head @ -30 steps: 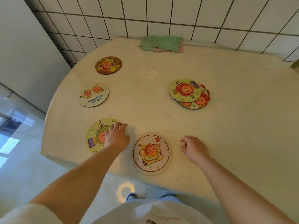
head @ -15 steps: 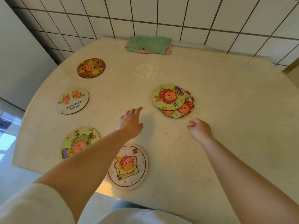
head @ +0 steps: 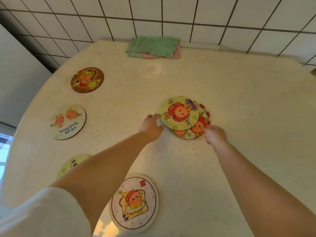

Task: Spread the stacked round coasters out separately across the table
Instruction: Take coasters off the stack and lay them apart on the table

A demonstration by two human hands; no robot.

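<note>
A small stack of round cartoon coasters [head: 185, 117] lies mid-table, its top yellow coaster [head: 179, 112] slid off-centre. My left hand [head: 151, 126] touches the stack's left edge with its fingertips. My right hand [head: 214, 135] is at the stack's lower right edge, fingers curled on the rim. Lying singly are a brown coaster [head: 87, 79], a white coaster with two figures [head: 68, 121], a yellow coaster [head: 71, 165] half hidden under my left forearm, and a white coaster with a red ring [head: 134, 203] overhanging the near edge.
The round cream table [head: 239, 100] stands against a white tiled wall [head: 188, 14]. A folded green and pink cloth [head: 153, 47] lies at the back edge. The floor [head: 5, 147] shows past the table's left rim.
Both hands have reached forward from the near edge to the stack. My left hand has left the yellow coaster at the near left and now touches the stack, as does my right.
</note>
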